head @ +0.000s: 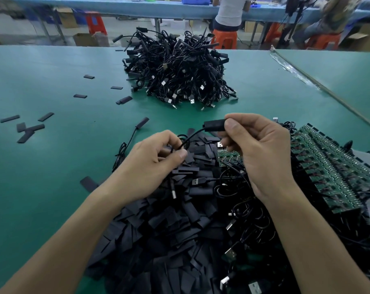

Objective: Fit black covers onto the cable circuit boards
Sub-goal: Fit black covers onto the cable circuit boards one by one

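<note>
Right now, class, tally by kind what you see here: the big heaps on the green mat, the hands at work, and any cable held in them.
Heap of covered cables: 1
Heap of loose black covers: 1
Stack of green circuit boards: 1
Hands: 2, left hand, right hand
Held cable: 1
Total: 6
</note>
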`<state>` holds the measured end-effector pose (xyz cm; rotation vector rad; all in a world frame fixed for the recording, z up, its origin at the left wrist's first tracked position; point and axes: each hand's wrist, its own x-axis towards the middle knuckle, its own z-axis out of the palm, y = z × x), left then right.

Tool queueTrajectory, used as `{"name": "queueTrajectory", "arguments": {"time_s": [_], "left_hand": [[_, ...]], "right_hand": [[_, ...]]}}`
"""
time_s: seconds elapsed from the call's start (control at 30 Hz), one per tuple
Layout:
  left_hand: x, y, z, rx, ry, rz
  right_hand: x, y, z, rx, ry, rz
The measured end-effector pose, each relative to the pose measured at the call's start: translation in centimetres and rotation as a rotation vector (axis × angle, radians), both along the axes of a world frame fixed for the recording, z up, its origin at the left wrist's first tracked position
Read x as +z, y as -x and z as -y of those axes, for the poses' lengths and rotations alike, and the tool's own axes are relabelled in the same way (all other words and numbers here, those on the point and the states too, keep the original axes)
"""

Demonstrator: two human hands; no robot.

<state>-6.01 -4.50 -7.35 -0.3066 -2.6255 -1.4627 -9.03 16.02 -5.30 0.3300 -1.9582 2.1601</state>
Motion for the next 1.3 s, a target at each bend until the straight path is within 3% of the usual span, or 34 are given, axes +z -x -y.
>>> {"name": "queueTrajectory", "arguments": {"time_s": [0.1, 0.2, 0.27, 0.37, 0.43, 0.6, 0.67, 0.77, 0.83, 0.93, 1.0, 1.13, 1.3], "left_hand": [[-0.2, 0.6, 0.9, 0.069, -0.113, -0.048], [-0.7, 1.5, 2.9, 0.378, -0.164, -0.15], [-1.3, 2.2, 4.4, 0.566, -0.229, -0.124], [-2.1, 2.7, 6.0, 0.627, -0.215, 0.015], [-2.6, 2.7, 6.1, 0.6, 0.002, 0.033], [-3.7, 2.1, 5.0, 0.441, 0.467, 0.019], [-3.8, 1.8, 4.5, 0.483, 0.523, 0.003], [-2.8, 1.3, 3.1, 0.557, 0.549, -0.215], [-1.4, 0.8, 1.4, 0.405, 0.338, -0.275], [0.4, -0.6, -1.9, 0.055, -0.091, -0.133], [0.4, -1.2, -3.6, -0.051, -0.246, -0.091], [0.1, -1.4, -4.4, -0.023, -0.404, -0.084], [-0.2, -1.3, -4.4, -0.058, -0.426, -0.054]], "right_hand": [[0.3, 0.0, -0.4, -0.127, -0.214, -0.031], [1.1, -0.3, -1.3, -0.266, -0.698, -0.166], [1.8, -0.6, -2.0, -0.29, -0.995, -0.203], [1.9, -0.8, -2.4, -0.228, -1.35, -0.026], [1.6, -0.8, -2.2, -0.155, -1.446, 0.104], [1.1, -0.6, -2.1, -0.152, -1.32, 0.002], [1.5, -0.6, -2.4, -0.158, -1.242, -0.104], [2.3, -0.6, -2.7, -0.08, -1.055, -0.169], [2.6, -0.7, -2.6, 0.015, -0.912, -0.146], [2.5, -0.6, -2.4, 0.136, -0.79, -0.138], [2.3, -0.5, -2.3, 0.196, -0.751, -0.128], [2.0, -0.3, -2.2, 0.261, -0.668, -0.097], [2.1, -0.3, -2.1, 0.337, -0.674, -0.077]]}}
